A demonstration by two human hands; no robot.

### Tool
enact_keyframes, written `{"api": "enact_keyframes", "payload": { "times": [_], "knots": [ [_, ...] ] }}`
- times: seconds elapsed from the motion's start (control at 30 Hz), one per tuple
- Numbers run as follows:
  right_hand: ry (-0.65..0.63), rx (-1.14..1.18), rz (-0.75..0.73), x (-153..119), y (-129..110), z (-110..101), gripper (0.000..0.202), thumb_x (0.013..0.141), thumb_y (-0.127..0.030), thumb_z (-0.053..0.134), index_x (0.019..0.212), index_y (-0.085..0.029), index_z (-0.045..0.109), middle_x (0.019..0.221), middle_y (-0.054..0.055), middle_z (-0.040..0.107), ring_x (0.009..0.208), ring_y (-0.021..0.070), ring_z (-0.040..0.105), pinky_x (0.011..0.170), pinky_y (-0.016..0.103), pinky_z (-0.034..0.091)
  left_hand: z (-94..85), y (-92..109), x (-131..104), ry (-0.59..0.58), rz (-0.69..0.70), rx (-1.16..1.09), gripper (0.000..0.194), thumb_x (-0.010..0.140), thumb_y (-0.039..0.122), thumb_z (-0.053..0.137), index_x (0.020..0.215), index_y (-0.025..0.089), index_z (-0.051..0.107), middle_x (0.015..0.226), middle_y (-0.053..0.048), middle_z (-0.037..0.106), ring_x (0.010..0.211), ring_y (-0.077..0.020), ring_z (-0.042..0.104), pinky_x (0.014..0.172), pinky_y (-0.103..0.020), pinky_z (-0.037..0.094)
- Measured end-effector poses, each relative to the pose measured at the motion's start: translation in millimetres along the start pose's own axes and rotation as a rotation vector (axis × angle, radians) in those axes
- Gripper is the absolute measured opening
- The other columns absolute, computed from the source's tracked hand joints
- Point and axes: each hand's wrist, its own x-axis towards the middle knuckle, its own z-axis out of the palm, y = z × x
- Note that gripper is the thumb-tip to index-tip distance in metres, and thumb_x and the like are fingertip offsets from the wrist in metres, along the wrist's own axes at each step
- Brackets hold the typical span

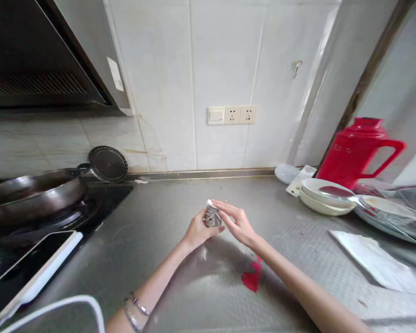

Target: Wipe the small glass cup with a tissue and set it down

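2 bare hands meet over the middle of a stainless steel counter, and the scene reads from the left as follows. A dark wok sits on a black stove at the far left, under a range hood, with a round metal lid leaning against the tiled wall behind it. Nearer the camera, a white-edged tablet lies flat beside the stove, a white cable curling below it. At the centre, the left hand, with bracelets on its wrist, pinches a small crumpled silvery foil packet between thumb and fingers, just above the counter. The right hand touches the packet from the other side, its fingers held close together and laid along the top edge. A red scrap lies on the counter under the right forearm. Further right stand stacked white bowls, a red thermos jug behind them, and a flat sheet of foil.
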Motion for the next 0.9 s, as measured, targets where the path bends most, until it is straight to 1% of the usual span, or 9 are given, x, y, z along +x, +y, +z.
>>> {"api": "enact_keyframes", "payload": {
  "times": [0.13,0.27,0.33,0.4,0.53,0.67,0.73,0.8,0.9],
  "knots": [
    [0.063,0.072,0.125,-0.5,-0.3,7.2,0.041,0.094,-0.044,0.041,0.124,-0.023,0.060,0.129,0.007,0.060,0.124,0.0243,0.052,0.108,0.046,0.036,-1.7,-1.2,-1.5,0.011,-0.072,-0.078,0.061,0.055,0.055,0.079,0.093,0.012,0.060,0.073,0.000,0.057,0.061,-0.0108,0.050,0.057,-0.024,0.042],
    [0.087,0.118,0.160,-2.9,3.6,13.4,0.044,0.092,-0.044,0.043,0.129,-0.024,0.056,0.139,0.007,0.051,0.131,0.0253,0.044,0.111,0.048,0.031,-0.8,-1.2,-3.4,0.007,-0.174,-0.265,0.069,0.058,0.064,0.073,0.103,0.013,0.060,0.078,-0.002,0.057,0.066,-0.0129,0.052,0.061,-0.028,0.049],
    [0.090,0.117,0.136,-4.7,6.2,15.5,0.045,0.091,-0.043,0.044,0.132,-0.025,0.052,0.144,0.006,0.045,0.134,0.0252,0.039,0.112,0.049,0.029,0.4,0.1,-4.6,-0.001,-0.219,-0.374,0.070,0.062,0.066,0.070,0.108,0.015,0.059,0.083,-0.004,0.058,0.068,-0.0142,0.053,0.062,-0.031,0.051],
    [0.083,0.097,0.121,-5.7,7.9,16.5,0.046,0.091,-0.040,0.044,0.134,-0.025,0.050,0.144,0.006,0.044,0.133,0.0251,0.040,0.111,0.049,0.030,1.3,1.9,-5.6,-0.008,-0.260,-0.476,0.070,0.065,0.068,0.065,0.110,0.015,0.059,0.084,-0.005,0.058,0.066,-0.0140,0.052,0.061,-0.032,0.053],
    [0.063,0.008,0.080,-3.3,9.0,15.3,0.043,0.094,-0.033,0.039,0.134,-0.022,0.049,0.138,0.008,0.052,0.127,0.0242,0.048,0.107,0.047,0.037,1.5,5.3,-6.3,-0.053,-0.351,-0.627,0.063,0.075,0.069,0.053,0.106,0.015,0.062,0.077,-0.005,0.059,0.056,-0.0122,0.050,0.057,-0.033,0.054],
    [0.049,-0.080,0.011,2.3,11.6,15.7,0.039,0.096,-0.025,0.034,0.130,-0.020,0.052,0.123,0.009,0.064,0.112,0.0207,0.061,0.095,0.039,0.050,0.4,7.4,-6.4,-0.102,-0.441,-0.756,0.068,0.080,0.073,0.036,0.102,0.015,0.061,0.070,-0.006,0.060,0.046,-0.0108,0.046,0.054,-0.036,0.054],
    [0.049,-0.131,-0.019,4.1,13.2,17.3,0.039,0.095,-0.022,0.034,0.129,-0.019,0.052,0.119,0.010,0.066,0.106,0.0190,0.065,0.090,0.035,0.053,0.1,7.6,-6.5,-0.123,-0.481,-0.797,0.069,0.081,0.074,0.031,0.100,0.015,0.061,0.069,-0.007,0.061,0.044,-0.0112,0.046,0.053,-0.037,0.054],
    [0.042,-0.207,-0.067,4.9,14.0,18.9,0.038,0.095,-0.019,0.034,0.129,-0.018,0.051,0.124,0.011,0.063,0.110,0.0187,0.063,0.092,0.035,0.053,0.2,6.9,-6.4,-0.130,-0.517,-0.819,0.067,0.081,0.074,0.030,0.099,0.017,0.060,0.067,-0.007,0.061,0.043,-0.0118,0.046,0.052,-0.036,0.054],
    [-0.014,-0.371,-0.194,5.2,12.6,19.6,0.040,0.093,-0.013,0.035,0.131,-0.018,0.049,0.137,0.014,0.052,0.126,0.0200,0.050,0.102,0.039,0.046,0.1,4.0,-5.9,-0.128,-0.564,-0.835,0.064,0.082,0.073,0.030,0.096,0.018,0.059,0.061,-0.005,0.059,0.041,-0.0113,0.043,0.048,-0.035,0.053]
  ]
}}
